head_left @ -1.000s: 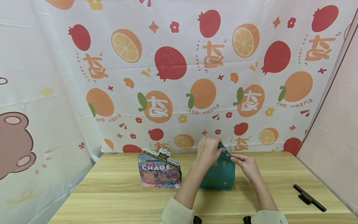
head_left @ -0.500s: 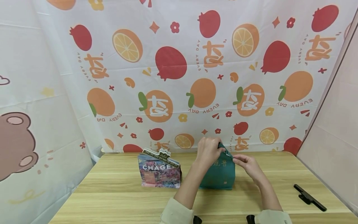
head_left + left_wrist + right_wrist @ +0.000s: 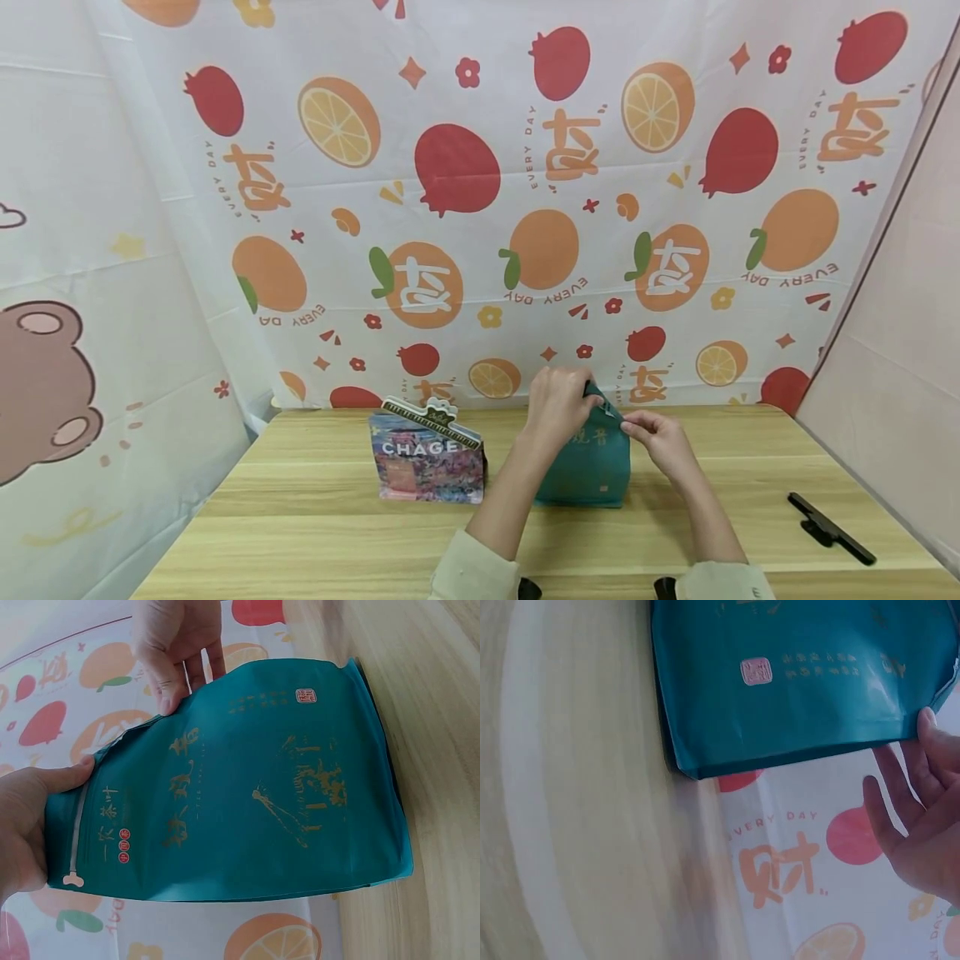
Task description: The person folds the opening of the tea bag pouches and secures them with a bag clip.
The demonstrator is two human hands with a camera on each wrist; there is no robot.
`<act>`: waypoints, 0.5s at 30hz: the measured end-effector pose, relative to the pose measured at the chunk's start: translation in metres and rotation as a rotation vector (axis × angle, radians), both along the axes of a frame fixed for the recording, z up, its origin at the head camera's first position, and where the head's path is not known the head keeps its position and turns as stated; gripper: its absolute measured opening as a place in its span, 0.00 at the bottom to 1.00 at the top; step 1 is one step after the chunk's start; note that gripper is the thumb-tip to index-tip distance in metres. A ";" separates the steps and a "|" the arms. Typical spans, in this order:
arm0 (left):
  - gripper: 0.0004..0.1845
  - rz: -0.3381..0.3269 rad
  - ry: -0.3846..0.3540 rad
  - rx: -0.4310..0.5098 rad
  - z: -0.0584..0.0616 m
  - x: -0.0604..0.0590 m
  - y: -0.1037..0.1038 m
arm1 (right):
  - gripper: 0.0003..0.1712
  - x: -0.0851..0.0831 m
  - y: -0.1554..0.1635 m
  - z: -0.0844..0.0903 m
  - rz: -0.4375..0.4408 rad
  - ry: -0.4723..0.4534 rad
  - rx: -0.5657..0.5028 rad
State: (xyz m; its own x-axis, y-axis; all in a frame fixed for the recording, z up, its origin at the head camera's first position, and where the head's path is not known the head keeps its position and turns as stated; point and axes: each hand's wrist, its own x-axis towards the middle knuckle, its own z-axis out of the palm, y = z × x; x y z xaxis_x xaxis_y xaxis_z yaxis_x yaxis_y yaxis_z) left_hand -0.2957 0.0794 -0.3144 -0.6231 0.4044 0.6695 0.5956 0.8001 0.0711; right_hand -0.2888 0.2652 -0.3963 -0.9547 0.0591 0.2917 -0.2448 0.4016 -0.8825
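A teal tea bag (image 3: pixel 592 475) with gold lettering stands upright on the table in the head view. My left hand (image 3: pixel 558 404) grips its top, thumb lying on the front face in the left wrist view. A pale printed strip (image 3: pixel 77 825) runs down beside that thumb. With thumb and finger, my right hand (image 3: pixel 663 442) pinches the bag's right edge below the top corner. In the right wrist view the other fingers (image 3: pixel 885 814) of this hand stand away from the bag. The left fingers behind the bag are hidden.
Left of the teal bag stands a colourful CHAGEE bag (image 3: pixel 429 475), closed with a long decorated clip (image 3: pixel 433 423). A black clip (image 3: pixel 830 531) lies near the table's right edge. A fruit-print cloth (image 3: pixel 480 208) hangs behind the wooden table (image 3: pixel 322 533).
My right hand shifts slightly right along with the bag's edge, then comes back a little left. The left hand keeps its place on the top.
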 end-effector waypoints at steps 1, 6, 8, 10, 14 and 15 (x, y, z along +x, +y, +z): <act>0.10 0.002 0.000 -0.001 0.000 0.000 0.000 | 0.13 0.001 0.001 0.000 0.022 -0.003 -0.008; 0.10 0.008 0.010 -0.002 0.000 0.001 0.000 | 0.20 0.008 0.003 0.004 0.137 -0.040 -0.071; 0.10 0.008 0.017 -0.006 -0.001 0.002 0.000 | 0.23 0.010 0.000 0.007 0.156 -0.043 -0.094; 0.10 0.005 0.027 -0.007 -0.001 0.002 0.000 | 0.25 0.011 -0.005 0.010 0.161 -0.032 -0.120; 0.10 -0.004 0.064 0.001 -0.002 0.003 0.000 | 0.25 0.012 -0.018 0.014 0.103 0.014 -0.133; 0.10 -0.009 0.072 0.003 -0.002 0.003 0.000 | 0.24 0.012 -0.021 0.015 0.079 0.021 -0.139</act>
State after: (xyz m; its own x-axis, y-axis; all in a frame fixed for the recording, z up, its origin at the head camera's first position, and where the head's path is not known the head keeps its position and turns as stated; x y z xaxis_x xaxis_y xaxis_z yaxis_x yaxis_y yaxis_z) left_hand -0.2929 0.0792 -0.3165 -0.5692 0.4079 0.7139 0.6066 0.7944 0.0297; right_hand -0.2773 0.2443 -0.3816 -0.9516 0.0250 0.3064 -0.2903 0.2547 -0.9224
